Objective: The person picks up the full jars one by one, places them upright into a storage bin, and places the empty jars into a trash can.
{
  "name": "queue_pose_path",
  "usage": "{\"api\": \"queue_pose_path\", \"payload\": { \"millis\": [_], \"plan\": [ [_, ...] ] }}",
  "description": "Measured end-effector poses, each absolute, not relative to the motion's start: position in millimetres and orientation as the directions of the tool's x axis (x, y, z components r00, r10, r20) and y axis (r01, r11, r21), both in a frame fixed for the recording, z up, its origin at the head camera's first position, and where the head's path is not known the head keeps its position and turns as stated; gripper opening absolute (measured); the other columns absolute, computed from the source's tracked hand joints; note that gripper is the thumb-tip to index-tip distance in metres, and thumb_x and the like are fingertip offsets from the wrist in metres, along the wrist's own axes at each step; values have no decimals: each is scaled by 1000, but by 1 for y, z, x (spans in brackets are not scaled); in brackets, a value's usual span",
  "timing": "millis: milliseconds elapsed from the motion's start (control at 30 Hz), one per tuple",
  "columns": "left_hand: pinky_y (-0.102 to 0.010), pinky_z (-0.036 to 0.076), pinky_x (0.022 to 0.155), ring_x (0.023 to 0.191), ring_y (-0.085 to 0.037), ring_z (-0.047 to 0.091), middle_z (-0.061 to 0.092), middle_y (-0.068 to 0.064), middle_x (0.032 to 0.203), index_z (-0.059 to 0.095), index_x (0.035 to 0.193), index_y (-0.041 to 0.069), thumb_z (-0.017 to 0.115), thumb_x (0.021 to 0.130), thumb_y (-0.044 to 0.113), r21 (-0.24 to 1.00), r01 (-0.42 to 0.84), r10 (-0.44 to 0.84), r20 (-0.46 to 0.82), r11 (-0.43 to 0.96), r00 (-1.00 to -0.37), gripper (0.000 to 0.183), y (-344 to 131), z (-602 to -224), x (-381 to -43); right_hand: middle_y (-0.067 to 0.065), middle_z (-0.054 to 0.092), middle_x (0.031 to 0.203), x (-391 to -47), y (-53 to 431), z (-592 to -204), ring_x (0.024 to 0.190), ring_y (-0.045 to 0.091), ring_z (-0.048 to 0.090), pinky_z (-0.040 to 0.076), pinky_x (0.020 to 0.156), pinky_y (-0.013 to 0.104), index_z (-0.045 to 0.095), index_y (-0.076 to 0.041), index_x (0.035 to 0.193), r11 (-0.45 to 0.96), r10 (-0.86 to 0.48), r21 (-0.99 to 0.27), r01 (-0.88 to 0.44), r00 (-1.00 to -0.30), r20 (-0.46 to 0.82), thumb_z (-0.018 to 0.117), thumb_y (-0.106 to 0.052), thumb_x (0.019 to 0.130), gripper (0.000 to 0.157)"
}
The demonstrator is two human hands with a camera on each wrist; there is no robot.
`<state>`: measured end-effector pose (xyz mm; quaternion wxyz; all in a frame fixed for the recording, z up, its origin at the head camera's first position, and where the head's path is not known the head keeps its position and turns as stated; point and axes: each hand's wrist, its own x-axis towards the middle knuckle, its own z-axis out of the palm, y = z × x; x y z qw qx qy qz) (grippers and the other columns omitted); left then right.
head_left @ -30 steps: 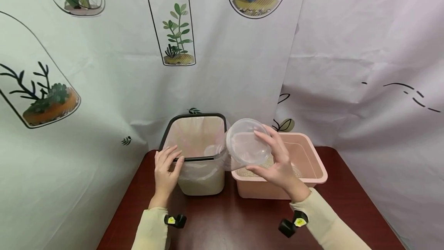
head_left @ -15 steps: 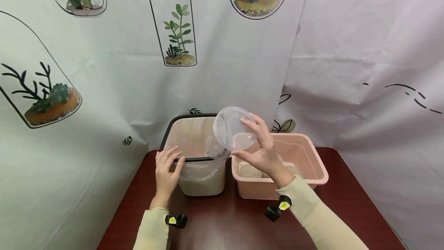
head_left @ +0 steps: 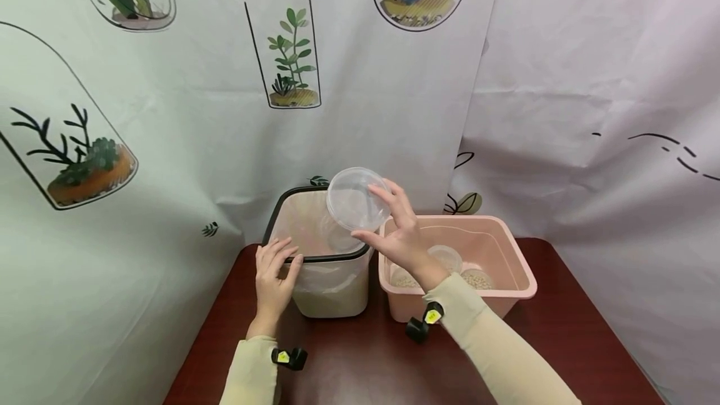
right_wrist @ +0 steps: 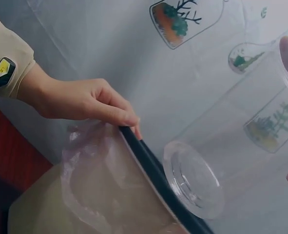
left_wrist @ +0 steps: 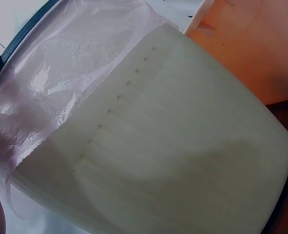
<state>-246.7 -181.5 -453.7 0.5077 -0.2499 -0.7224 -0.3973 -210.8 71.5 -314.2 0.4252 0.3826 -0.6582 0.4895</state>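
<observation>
A pale waste bin (head_left: 332, 299) with a black rim (head_left: 332, 257) and a thin plastic liner (left_wrist: 70, 63) stands on the table. My left hand (head_left: 274, 280) grips its front left rim, thumb outside and fingers over the edge. A clear plastic jar (head_left: 358, 200) is held in my right hand (head_left: 400, 230), thumb and fingers spread around its wide end. That jar tilts, its far end down over the bin's opening; in the right wrist view its round base (right_wrist: 192, 180) overlaps the black rim. No contents show through its clear wall.
Right of the bin is a pink plastic tub (head_left: 520, 267) with several clear containers inside, some showing pale grain (head_left: 477, 279). Both stand on a dark red table (head_left: 360, 361). A printed plant curtain (head_left: 371, 130) hangs behind.
My right hand has carried the clear jar left, from over the pink tub to over the bin's right side. My left hand has stayed on the rim. More of the tub's contents show.
</observation>
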Motion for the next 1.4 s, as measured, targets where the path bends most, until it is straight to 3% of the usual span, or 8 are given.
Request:
{"api": "queue_pose_path", "payload": {
  "millis": [133, 367, 500, 767, 900, 1000, 1133, 1400],
  "plan": [
    [-65, 15, 100, 107, -46, 49, 64, -20, 106, 70, 89, -2, 63, 88, 26, 316, 763, -39, 933, 563, -357, 28, -182, -453, -247, 31, 42, 126, -215, 66, -322, 118, 41, 42, 39, 97, 40, 50, 8, 119, 220, -84, -410, -885, -436, 896, 73, -39, 77, 67],
    [-63, 16, 101, 107, -45, 49, 64, -19, 107, 69, 101, -3, 61, 90, 31, 309, 751, -42, 935, 584, -353, 37, -183, -452, -249, 26, 35, 136, -236, 53, -348, 126, 37, 36, 38, 97, 48, 48, 3, 128, 193, -98, -542, -818, -566, 819, 83, 2, 63, 74],
    [-61, 17, 101, 107, -46, 48, 63, -19, 108, 66, 107, -5, 61, 90, 33, 307, 745, -38, 934, 593, -355, 42, -183, -453, -249, 18, 35, 139, -248, 46, -365, 130, 31, 32, 36, 98, 48, 48, -8, 132, 238, -102, -548, -802, -582, 807, 85, -7, 63, 78],
    [-58, 17, 103, 107, -45, 49, 63, -20, 109, 64, 108, -8, 60, 91, 33, 299, 744, -31, 936, 597, -352, 44, -183, -456, -249, 7, 37, 138, -251, 34, -378, 119, 21, 41, 46, 78, 37, 47, -15, 132, 298, -167, -591, -749, -651, 741, 81, -31, 72, 71],
    [-58, 17, 103, 107, -45, 49, 62, -21, 111, 63, 110, -9, 60, 91, 33, 297, 744, -31, 937, 599, -349, 47, -183, -457, -248, 4, 38, 137, -252, 31, -384, 116, 18, 42, 45, 79, 34, 46, -14, 132, 344, -200, -649, -678, -729, 655, 79, -32, 74, 69],
    [-59, 17, 103, 106, -45, 49, 62, -21, 112, 62, 112, -9, 60, 91, 33, 292, 743, -31, 939, 603, -344, 47, -183, -457, -248, 5, 37, 139, -253, 31, -383, 120, 20, 42, 43, 89, 39, 45, -14, 132, 387, -257, -659, -645, -762, 595, 76, -35, 76, 68],
    [-58, 18, 103, 106, -45, 49, 62, -22, 111, 62, 113, -9, 60, 91, 34, 286, 744, -29, 941, 603, -337, 48, -183, -456, -249, 9, 38, 137, -251, 33, -376, 124, 24, 41, 37, 98, 45, 46, -13, 132, 450, -325, -624, -639, -768, 552, 73, -37, 79, 65],
    [-58, 18, 103, 106, -47, 49, 61, -21, 112, 61, 113, -9, 60, 91, 34, 288, 751, -29, 941, 595, -338, 48, -183, -457, -248, 8, 52, 122, -248, 32, -374, 104, 20, 52, 45, 85, 36, 56, -7, 119, 454, -240, -601, -657, -740, 628, 78, -32, 74, 56]
  ]
}}
